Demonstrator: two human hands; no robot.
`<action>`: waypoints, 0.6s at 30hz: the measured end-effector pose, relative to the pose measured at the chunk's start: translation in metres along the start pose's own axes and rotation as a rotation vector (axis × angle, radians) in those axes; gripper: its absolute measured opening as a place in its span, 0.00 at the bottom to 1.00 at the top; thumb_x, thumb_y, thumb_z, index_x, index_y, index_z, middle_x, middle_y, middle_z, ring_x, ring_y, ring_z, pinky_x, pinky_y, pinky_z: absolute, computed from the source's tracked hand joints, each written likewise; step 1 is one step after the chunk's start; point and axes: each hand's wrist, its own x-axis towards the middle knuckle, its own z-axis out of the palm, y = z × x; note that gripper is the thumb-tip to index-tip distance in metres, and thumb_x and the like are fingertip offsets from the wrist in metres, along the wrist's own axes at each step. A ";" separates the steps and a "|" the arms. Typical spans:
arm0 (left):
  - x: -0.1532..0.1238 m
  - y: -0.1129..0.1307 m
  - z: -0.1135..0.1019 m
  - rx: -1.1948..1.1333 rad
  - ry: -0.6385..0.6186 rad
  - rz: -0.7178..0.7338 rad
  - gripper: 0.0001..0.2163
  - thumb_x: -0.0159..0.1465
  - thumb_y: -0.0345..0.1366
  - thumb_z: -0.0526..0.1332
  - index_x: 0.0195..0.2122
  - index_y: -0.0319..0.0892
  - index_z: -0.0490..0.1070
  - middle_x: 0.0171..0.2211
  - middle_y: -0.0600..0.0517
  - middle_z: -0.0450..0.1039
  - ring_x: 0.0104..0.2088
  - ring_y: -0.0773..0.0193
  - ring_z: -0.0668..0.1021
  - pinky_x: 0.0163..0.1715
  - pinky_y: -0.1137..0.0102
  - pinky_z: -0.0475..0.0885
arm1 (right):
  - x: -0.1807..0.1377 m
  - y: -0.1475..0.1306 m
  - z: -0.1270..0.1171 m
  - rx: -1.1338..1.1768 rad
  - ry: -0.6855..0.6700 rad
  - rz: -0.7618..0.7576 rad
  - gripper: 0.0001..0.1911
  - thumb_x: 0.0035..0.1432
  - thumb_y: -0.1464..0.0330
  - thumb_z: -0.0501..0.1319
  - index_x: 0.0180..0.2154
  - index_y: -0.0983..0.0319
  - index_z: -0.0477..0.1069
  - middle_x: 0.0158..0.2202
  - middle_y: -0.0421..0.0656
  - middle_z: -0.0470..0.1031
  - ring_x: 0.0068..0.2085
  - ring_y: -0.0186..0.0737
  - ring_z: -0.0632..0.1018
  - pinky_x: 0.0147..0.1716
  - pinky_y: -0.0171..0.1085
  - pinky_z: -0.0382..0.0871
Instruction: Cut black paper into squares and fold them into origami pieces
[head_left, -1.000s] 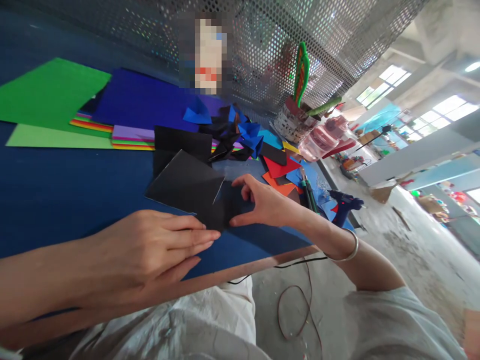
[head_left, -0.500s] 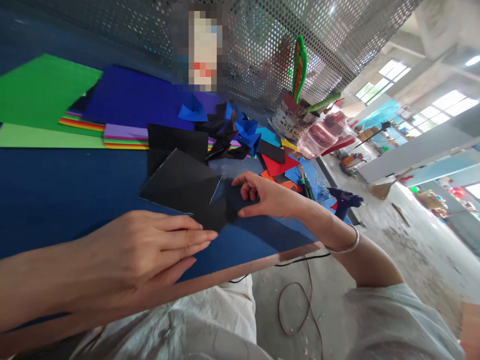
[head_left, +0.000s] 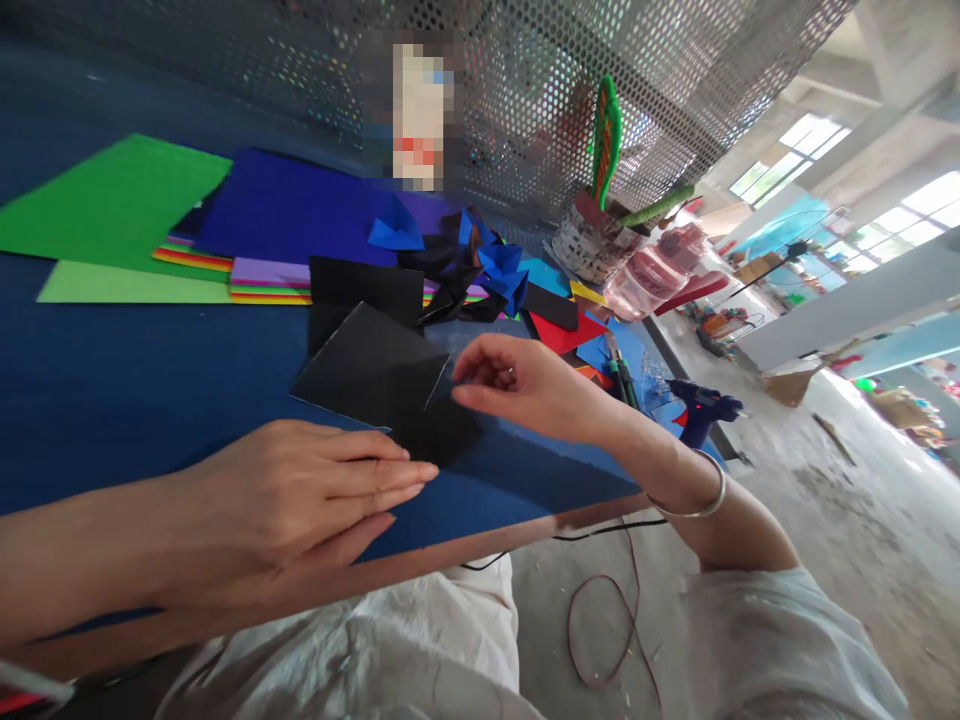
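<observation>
A folded piece of black paper (head_left: 371,360) lies on the blue tabletop, with a pale cut edge along its raised flap. My left hand (head_left: 300,490) rests flat at its near edge, fingers stretched out and pressing on the paper's lower part. At the paper's right side is my right hand (head_left: 525,385), fingers curled and the thumb a little apart from them. Its fingertips come close to the flap's right corner; whether they touch it I cannot tell. Another black paper sheet (head_left: 367,285) lies just behind, partly covered.
Behind are green paper (head_left: 127,200), dark blue paper (head_left: 292,210) and folded blue and black paper pieces (head_left: 502,270). To the right lie a cutter knife (head_left: 621,370), a glue gun (head_left: 701,405), red paper (head_left: 562,333) and a pot (head_left: 592,240). Perforated metal sheeting (head_left: 517,120) stands at the back.
My right hand has moved left to the paper's right corner, and its thumb and fingers have drawn nearer together. My left hand stays on the paper. The view has shifted slightly.
</observation>
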 end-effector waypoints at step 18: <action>0.006 0.010 -0.013 0.059 -0.113 -0.146 0.15 0.76 0.29 0.57 0.60 0.44 0.77 0.52 0.48 0.86 0.46 0.58 0.86 0.41 0.68 0.80 | 0.015 0.005 0.017 -0.238 -0.256 -0.103 0.09 0.63 0.72 0.76 0.35 0.64 0.77 0.28 0.33 0.74 0.31 0.30 0.76 0.35 0.32 0.62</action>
